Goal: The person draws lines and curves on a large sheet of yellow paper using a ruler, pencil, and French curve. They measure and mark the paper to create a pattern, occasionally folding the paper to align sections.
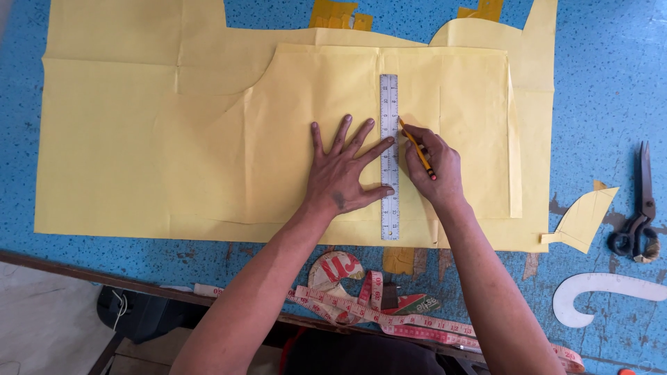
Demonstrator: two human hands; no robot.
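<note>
The right hand (434, 165) has its grip closed on a yellow pencil (417, 148), fingers pinched around the shaft, the tip touching the paper just at the right edge of the ruler (390, 156), the dark end pointing back toward the wrist; the left hand (345, 170) holds nothing, its grip spread wide and flat, palm down on the paper, with the thumb and forefinger reaching onto the ruler and pressing it; the ruler is a long metal strip lying straight, running from near the far edge of the table toward the near edge, on top of a smaller yellow paper piece (333, 111); that piece lies on a larger yellow paper sheet (104, 153) that covers most of the middle and left of the blue speckled table (604, 90); the sheet shows fold creases and a cut-out curve along its far side; near the right edge of the table lies a pair of dark scissors (640, 215), handles toward the near edge, well apart from both hands; between the scissors and the sheet sits a small yellow paper scrap (585, 219), touching the sheet's near right corner; closer to the near right corner lies a white curved template (604, 292); along the near edge, between the two forearms, a pale measuring tape (375, 305) lies in loose coils and trails off to the right
</note>
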